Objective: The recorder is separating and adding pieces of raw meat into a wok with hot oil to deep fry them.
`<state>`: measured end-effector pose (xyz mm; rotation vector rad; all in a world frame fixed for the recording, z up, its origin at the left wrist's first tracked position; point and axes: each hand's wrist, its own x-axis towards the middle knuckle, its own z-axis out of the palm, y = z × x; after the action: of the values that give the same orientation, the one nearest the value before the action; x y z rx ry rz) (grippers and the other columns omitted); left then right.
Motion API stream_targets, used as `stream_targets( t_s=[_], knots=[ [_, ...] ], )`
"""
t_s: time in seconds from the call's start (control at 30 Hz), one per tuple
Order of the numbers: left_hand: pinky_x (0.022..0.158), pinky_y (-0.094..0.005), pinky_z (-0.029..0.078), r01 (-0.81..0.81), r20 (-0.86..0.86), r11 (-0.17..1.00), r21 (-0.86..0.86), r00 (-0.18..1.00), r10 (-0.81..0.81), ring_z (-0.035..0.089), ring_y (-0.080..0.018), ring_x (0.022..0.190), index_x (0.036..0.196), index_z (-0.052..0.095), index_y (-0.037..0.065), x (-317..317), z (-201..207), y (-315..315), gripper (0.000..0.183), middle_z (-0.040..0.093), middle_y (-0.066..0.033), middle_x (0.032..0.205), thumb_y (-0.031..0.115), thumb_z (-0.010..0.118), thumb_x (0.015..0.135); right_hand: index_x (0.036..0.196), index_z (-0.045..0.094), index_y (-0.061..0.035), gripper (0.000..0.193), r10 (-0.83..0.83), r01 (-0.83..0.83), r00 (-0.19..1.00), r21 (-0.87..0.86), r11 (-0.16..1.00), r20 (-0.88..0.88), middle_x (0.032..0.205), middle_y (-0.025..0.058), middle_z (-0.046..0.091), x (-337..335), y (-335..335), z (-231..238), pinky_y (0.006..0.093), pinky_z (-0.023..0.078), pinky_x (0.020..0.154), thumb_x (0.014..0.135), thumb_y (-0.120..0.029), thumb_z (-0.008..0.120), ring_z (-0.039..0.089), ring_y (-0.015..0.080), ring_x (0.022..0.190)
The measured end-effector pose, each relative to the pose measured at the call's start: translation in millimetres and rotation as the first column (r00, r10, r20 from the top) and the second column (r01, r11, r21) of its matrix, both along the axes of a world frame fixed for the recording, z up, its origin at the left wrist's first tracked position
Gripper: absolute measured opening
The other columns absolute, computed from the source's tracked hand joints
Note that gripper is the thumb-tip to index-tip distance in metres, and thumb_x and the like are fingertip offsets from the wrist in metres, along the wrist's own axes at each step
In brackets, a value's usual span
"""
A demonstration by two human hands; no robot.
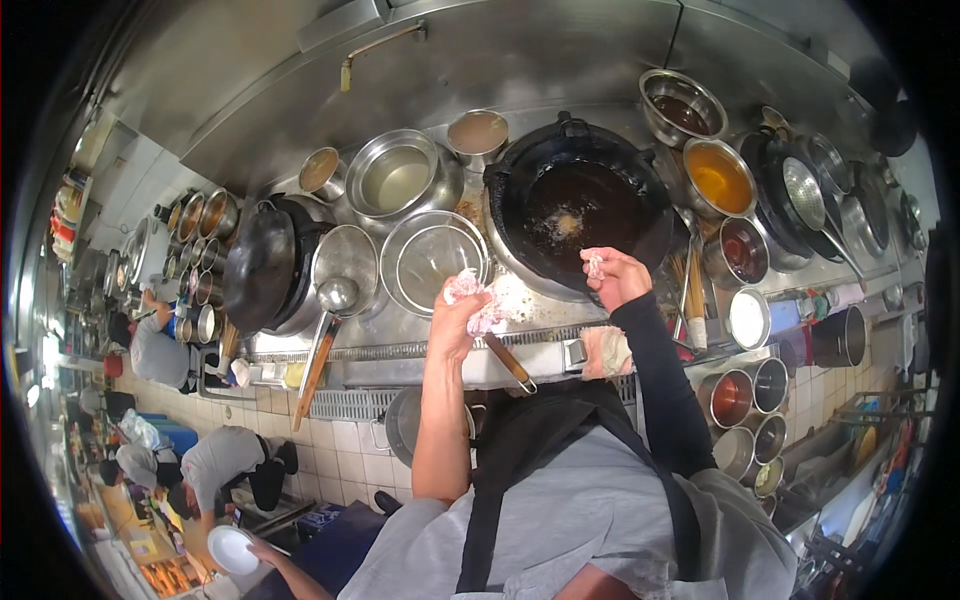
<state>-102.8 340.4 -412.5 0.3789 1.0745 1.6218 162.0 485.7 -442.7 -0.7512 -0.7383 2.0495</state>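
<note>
My left hand (454,325) is closed around a clump of pale pink, sticky-looking food (487,317), perhaps raw meat, held above the stove's front edge. Between the fingertips of my right hand (625,283) is a small pinkish-white piece (596,266) of what looks like the same stuff. This hand hovers over the near rim of a large black wok (510,215) of dark oil. One pale golden lump (568,225) sits in the oil with bubbles around it. A round wire strainer (425,250) lies just beyond my left hand.
A ladle (337,293) rests over another strainer to the left, near a tilted black wok (260,265). Pots of liquid, including a large steel pot (397,180) and an orange-filled bowl (719,178), flank the wok. Several people, including a bending person (225,462), are at left.
</note>
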Motion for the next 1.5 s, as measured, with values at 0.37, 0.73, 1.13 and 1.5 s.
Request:
stream_targets(
  t_s=[0.37,0.73,1.13,1.5],
  knots=[
    [0.066,-0.0331,0.06,0.093,0.043,0.995,-0.021,0.995,-0.092,0.069,-0.0178,0.077,0.116,0.057,0.003,22,9,-1,0.035,0.066,-0.0049,0.092,-0.008,0.069,0.084,0.11,0.058,-0.0033,0.011,0.026,-0.027,1.0,0.213,0.977,0.009,0.099,0.0078,0.063,-18,-26,45,0.0221,0.038,0.05,0.099,-0.003,0.056,0.058,0.0124,0.075],
    [0.071,-0.0329,0.06,0.11,0.079,0.994,0.016,0.991,-0.111,0.07,-0.0175,0.081,0.115,0.058,0.004,29,11,-2,0.034,0.066,-0.0047,0.094,-0.006,0.069,0.084,0.121,0.053,-0.0086,0.018,0.008,-0.043,0.987,0.212,0.976,0.162,0.086,0.0024,0.056,-18,-20,-30,0.0241,0.041,0.055,0.104,-0.009,0.051,0.052,0.0112,0.064],
    [0.075,-0.0361,0.062,0.114,0.123,0.992,0.048,0.985,-0.119,0.071,-0.0202,0.088,0.121,0.056,0.002,24,5,-3,0.035,0.067,-0.0085,0.102,-0.003,0.067,0.088,0.109,0.069,-0.005,0.03,-0.462,-0.492,0.294,0.547,0.677,0.836,0.1,0.0222,0.064,-13,12,-49,0.0417,0.054,0.086,0.079,-0.008,0.073,0.067,0.0363,0.098],
    [0.082,-0.0368,0.06,0.075,0.192,0.995,0.062,0.978,-0.086,0.068,-0.0176,0.098,0.119,0.055,0.006,27,-13,-3,0.025,0.066,-0.006,0.104,0.013,0.067,0.097,0.143,0.052,-0.0017,0.056,0.271,-0.328,0.915,0.16,0.931,0.299,0.125,0.0167,0.064,-71,-26,4,0.0295,0.056,0.088,0.09,-0.006,0.067,0.068,0.0252,0.107]
  ],
)
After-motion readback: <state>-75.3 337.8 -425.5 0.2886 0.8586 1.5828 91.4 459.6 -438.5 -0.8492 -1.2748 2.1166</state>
